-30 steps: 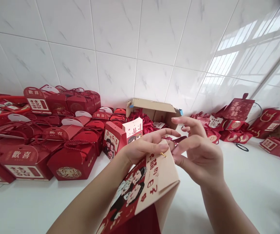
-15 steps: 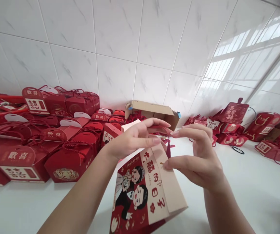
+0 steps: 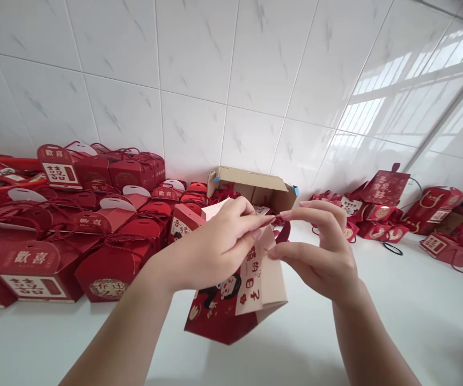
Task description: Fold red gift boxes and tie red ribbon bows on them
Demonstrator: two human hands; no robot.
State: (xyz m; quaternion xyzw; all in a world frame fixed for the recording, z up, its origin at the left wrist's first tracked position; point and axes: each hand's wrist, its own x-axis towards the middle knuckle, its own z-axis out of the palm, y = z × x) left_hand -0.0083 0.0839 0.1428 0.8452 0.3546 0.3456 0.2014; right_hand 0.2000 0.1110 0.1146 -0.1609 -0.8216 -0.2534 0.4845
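Note:
A gift box (image 3: 251, 300) in red and cream, printed with a cartoon couple and Chinese characters, is held tilted above the white tabletop. My left hand (image 3: 223, 241) covers its upper part, fingers closed in a pinch at the top edge. My right hand (image 3: 323, 246) is at the box's right side, with the thumb against a small gold fastener (image 3: 266, 250) on the cream panel. Its index fingertip meets the left fingertips. A dark red ribbon (image 3: 284, 231) loops out between the two hands. What lies behind the left fingers is hidden.
Many red gift boxes (image 3: 110, 257) with cord handles crowd the left side. An open cardboard carton (image 3: 251, 174) holding red items lies against the tiled wall. More red boxes (image 3: 380, 214) and a black loop (image 3: 392, 249) are at the right on the white tabletop (image 3: 396, 300).
The box has been raised and tilted, so its lower edge now shows. My left hand has moved over its printed front and its fingers have closed together. The right hand has shifted slightly left.

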